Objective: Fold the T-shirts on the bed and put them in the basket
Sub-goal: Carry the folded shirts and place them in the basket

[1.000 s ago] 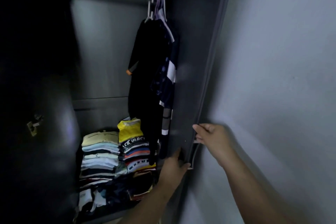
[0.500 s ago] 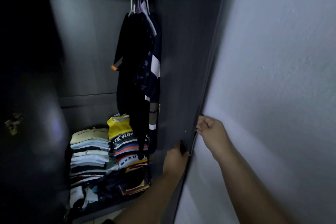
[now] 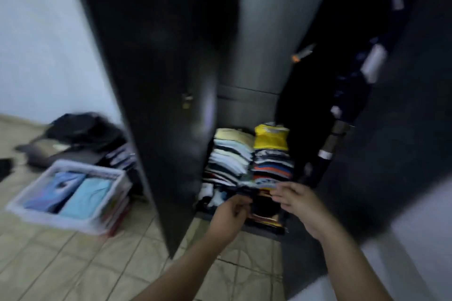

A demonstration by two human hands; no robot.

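Head view: I'm looking down into a dark wardrobe [image 3: 259, 32] with its door [image 3: 151, 80] swung open on my left. Both my hands reach to the front edge of the wardrobe's bottom shelf. My left hand [image 3: 228, 215] has its fingers curled, pinching the left end of a dark folded garment [image 3: 254, 187] with a pale patterned edge; my right hand [image 3: 299, 203] pinches its right end between thumb and fingertips. The picture is blurred, so I can't make out finer detail of the grip.

Behind that garment, 2 stacks of folded T-shirts [image 3: 232, 156] sit side by side on the shelf, the right stack topped by a yellow shirt [image 3: 270, 138]. Any print on them is too smeared to read. Dark clothes [image 3: 325, 80] hang above the shelf's right end.

On the tiled floor [image 3: 73, 264] to the left of the door stands a white basket [image 3: 80, 222], holding folded blue shirts [image 3: 85, 193]. Beyond it, near the wall, lies a heap of dark clothing [image 3: 80, 129].
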